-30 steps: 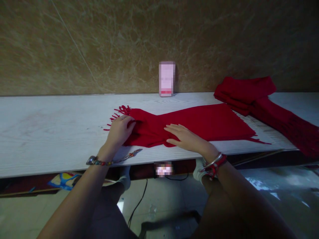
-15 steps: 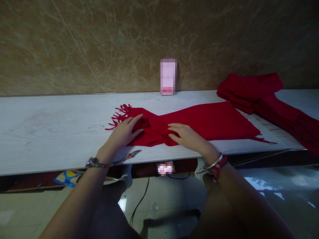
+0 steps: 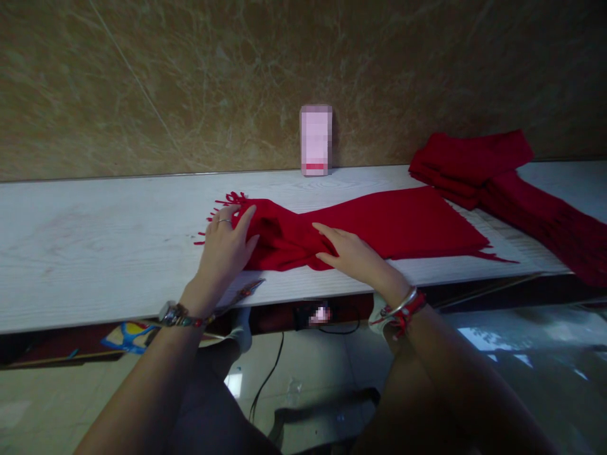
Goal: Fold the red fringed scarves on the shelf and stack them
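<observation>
A red fringed scarf [image 3: 403, 221] lies across the white wooden table, gathered and creased in its middle and left part, smoother toward the right. On its left end, beside the fringe, rests my left hand [image 3: 227, 237], its fingers spread with a ring on one. Lying over the creased middle is my right hand [image 3: 348, 253], with thumb and fingers apart. Both hands touch the cloth without gripping it. Just in front of the scarf, near the table edge, is a small pair of snips or similar pointed tool [image 3: 249, 289], partly hidden by the left wrist.
More folded red scarves [image 3: 469, 167] lie at the right, one hanging over the front edge of the white table [image 3: 95, 246]. A phone [image 3: 316, 140] leans against the brown marbled wall [image 3: 213, 82]. Below the table a black cable [image 3: 268, 379] runs over the tiled floor.
My left hand has shifted left toward the fringe and turned slightly. The right hand stays over the middle, fingers reaching a little further back. The view has tilted slightly.
</observation>
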Demonstrator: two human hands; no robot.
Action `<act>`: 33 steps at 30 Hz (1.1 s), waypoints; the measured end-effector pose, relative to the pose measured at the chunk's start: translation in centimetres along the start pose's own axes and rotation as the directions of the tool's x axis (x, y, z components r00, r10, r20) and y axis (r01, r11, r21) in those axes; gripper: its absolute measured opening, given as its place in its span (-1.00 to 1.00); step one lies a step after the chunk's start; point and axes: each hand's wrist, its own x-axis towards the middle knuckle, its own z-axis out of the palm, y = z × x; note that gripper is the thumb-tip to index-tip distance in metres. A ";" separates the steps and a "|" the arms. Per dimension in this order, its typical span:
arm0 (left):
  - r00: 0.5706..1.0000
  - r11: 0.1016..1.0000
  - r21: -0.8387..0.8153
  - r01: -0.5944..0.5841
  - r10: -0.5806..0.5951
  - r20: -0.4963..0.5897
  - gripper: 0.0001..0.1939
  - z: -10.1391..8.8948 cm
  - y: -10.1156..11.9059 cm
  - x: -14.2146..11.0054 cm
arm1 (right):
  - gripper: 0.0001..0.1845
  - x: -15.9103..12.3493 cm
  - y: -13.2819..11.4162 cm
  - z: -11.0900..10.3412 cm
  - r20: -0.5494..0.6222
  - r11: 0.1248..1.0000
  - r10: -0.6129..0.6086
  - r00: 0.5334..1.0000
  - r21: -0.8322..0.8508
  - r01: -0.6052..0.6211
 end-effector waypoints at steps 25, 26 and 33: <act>0.973 0.949 -0.218 -0.230 0.215 -0.089 -0.63 0.5 1.8 0.0 | -0.69 -1.3 2.6 -0.2 -0.098 0.945 -0.287 0.953 0.131 0.298; 0.974 0.942 -0.248 -0.224 0.208 -0.091 -0.63 0.7 1.7 0.0 | -0.71 -1.4 2.4 -0.3 -0.087 0.943 -0.305 0.948 0.114 0.314; 0.974 0.915 -0.335 -0.225 0.211 -0.080 -0.68 1.0 1.7 0.4 | -0.75 -1.1 2.4 -0.1 -0.158 0.937 -0.348 0.924 -0.061 0.343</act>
